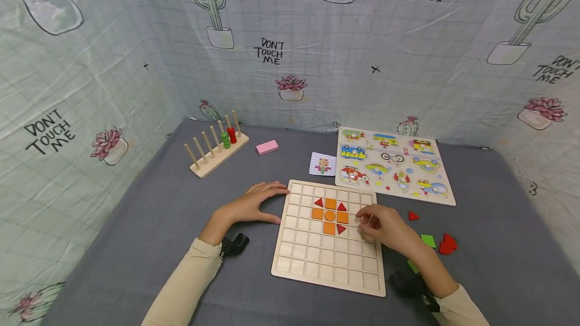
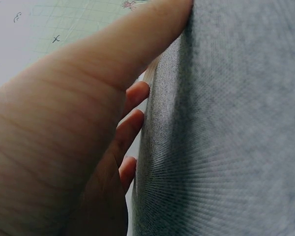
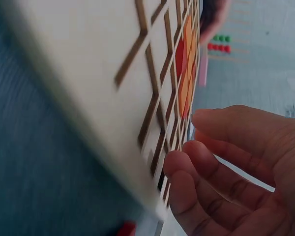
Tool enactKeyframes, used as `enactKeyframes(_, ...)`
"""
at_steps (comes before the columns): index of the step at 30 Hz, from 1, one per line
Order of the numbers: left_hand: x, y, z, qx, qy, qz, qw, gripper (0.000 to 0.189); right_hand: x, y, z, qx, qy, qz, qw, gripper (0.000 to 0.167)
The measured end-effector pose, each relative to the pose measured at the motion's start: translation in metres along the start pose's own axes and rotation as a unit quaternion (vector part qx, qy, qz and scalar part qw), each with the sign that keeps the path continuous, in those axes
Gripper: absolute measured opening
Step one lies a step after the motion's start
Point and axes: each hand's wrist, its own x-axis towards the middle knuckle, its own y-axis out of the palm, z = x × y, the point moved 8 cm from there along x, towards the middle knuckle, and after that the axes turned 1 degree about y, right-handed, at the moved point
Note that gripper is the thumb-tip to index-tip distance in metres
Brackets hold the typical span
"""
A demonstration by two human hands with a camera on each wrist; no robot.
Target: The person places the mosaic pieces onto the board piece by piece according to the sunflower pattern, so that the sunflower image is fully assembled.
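A wooden grid board lies on the grey cloth. Near its middle, several orange squares surround an orange circle, with red triangles at three of the corners. My left hand rests at the board's left edge, thumb and fingers spread apart along it. Over the right side of the board is my right hand, its fingers loosely bent. In the right wrist view, nothing shows between those fingers, which are close over the grid. The left wrist view shows mostly the forearm side of the hand and the cloth.
Loose red pieces, green squares and a red triangle lie right of the board. Behind it are a picture card and a vehicle puzzle. A peg rack and pink block stand back left.
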Motion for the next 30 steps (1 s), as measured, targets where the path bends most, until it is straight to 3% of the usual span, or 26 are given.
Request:
enactKeyframes(5,-0.001,0.000,0.001,0.002,-0.005,0.001,1.0000,0.075,-0.006,-0.011,-0.017,-0.011,0.007,-0.021,0.9997,0.012)
enactKeyframes(15,-0.001,-0.001,-0.001,0.003,-0.003,-0.003,1.0000,0.075,-0.030,-0.040,-0.048,-0.042,0.068,-0.072,0.9942,0.012)
enactKeyframes(23,-0.001,-0.002,-0.003,0.003,0.004,-0.002,1.0000,0.075,-0.045,-0.057,-0.072,-0.064,0.162,-0.099,0.9797,0.014)
enactKeyframes(30,-0.001,-0.001,-0.004,0.001,0.004,0.001,1.0000,0.075,-0.049,-0.061,-0.082,-0.077,0.183,-0.112,0.9738,0.014)
